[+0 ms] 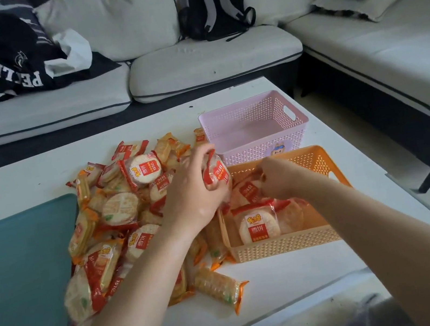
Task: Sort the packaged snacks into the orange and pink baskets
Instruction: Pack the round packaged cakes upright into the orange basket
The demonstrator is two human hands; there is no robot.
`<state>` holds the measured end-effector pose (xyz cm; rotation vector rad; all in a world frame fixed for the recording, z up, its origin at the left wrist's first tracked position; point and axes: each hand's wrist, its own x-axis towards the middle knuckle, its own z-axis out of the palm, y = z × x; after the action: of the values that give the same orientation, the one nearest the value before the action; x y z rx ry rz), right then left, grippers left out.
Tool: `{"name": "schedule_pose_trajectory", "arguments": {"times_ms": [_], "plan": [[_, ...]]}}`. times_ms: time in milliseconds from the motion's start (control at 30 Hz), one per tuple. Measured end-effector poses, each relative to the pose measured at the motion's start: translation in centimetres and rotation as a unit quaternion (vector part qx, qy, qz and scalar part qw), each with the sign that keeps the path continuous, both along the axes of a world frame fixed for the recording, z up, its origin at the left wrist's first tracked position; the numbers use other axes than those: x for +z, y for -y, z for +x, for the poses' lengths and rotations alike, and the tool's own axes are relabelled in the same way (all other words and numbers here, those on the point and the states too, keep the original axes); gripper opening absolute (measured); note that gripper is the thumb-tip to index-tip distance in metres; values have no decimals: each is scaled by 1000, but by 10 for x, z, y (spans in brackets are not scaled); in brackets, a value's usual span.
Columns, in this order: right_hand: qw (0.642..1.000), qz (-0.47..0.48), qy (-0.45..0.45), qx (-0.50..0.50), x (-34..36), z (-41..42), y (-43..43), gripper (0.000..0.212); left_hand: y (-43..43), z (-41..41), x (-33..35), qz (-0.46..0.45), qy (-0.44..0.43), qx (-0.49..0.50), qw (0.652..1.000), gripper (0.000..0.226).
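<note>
A heap of packaged snacks [119, 207], red-wrapped and orange-wrapped rice crackers, covers the middle of the white table [283, 273]. My left hand [190, 192] grips a red-wrapped cracker pack [217, 175] just above the left rim of the orange basket [284, 245]. Inside that basket my right hand [279, 177] pinches another red pack [248, 190]; more red packs [258, 226] lie on its floor. The pink basket [260, 149] stands behind the orange one and holds nothing that I can see.
A teal tray [14, 281] lies at the table's left. One orange-wrapped pack [220, 287] sits loose near the front edge. A pale sofa [191, 64] with clothes, a black backpack [213, 6] and cushions wraps round the back and right.
</note>
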<state>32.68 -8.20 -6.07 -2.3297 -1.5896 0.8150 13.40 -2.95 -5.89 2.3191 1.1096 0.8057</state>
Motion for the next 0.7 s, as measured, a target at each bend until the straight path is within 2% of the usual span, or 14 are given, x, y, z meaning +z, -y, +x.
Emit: {"name": "schedule_pose_trajectory", "arguments": {"times_ms": [100, 200, 267, 400, 500, 700], "plan": [[997, -31, 48, 52, 10, 24, 10, 21, 1, 4, -6, 53, -73, -23, 996, 53], [989, -38, 122, 73, 19, 44, 19, 28, 5, 9, -15, 96, -152, 9, 984, 47], [994, 5, 87, 59, 22, 50, 20, 31, 6, 15, -23, 95, -158, 25, 983, 45], [993, 103, -45, 28, 24, 32, 19, 46, 13, 25, -30, 122, -164, 61, 977, 45], [991, 97, -85, 38, 18, 13, 13, 41, 15, 24, -28, 98, -135, 79, 983, 43], [981, 116, -148, -50, 3, -4, 4, 36, 14, 21, -27, 20, -113, 55, 992, 44]]}}
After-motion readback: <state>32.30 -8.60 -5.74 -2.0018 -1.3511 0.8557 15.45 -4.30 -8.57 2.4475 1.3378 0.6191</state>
